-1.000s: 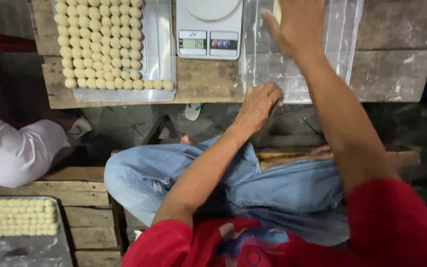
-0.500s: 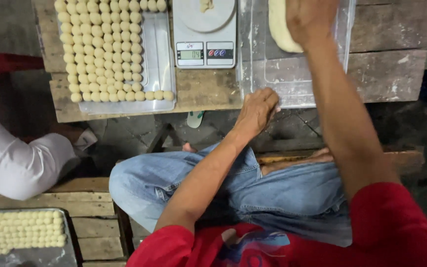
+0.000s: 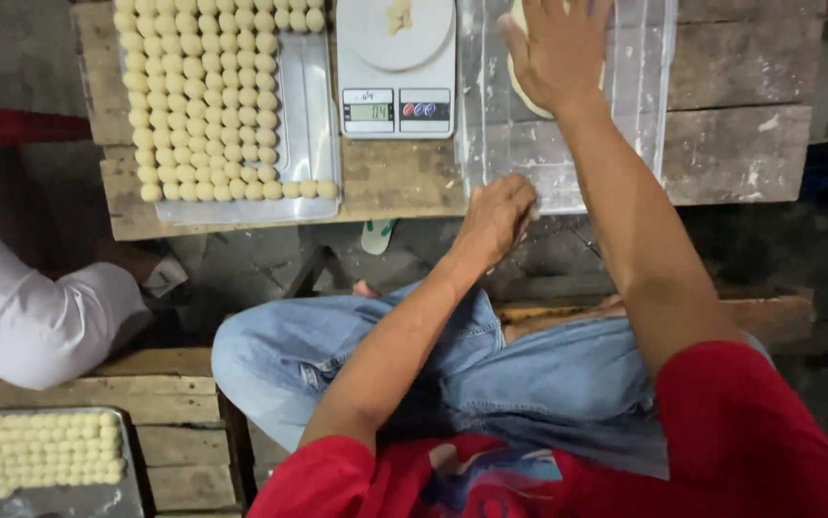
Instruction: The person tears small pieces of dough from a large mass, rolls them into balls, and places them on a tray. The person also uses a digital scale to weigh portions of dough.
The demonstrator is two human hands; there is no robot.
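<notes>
Where the rough wooden bench runs across the far side, a clear plastic sheet lies on its right part, and a pale slab of dough rests on it, mostly hidden. The right hand lies flat on the dough, fingers spread and pointing far, arm stretched out over the knees. The left hand is nearer, curled loosely at the sheet's near edge; whether it pinches anything I cannot tell. Left of the dough stand a white scale and a tray of small dough balls.
</notes>
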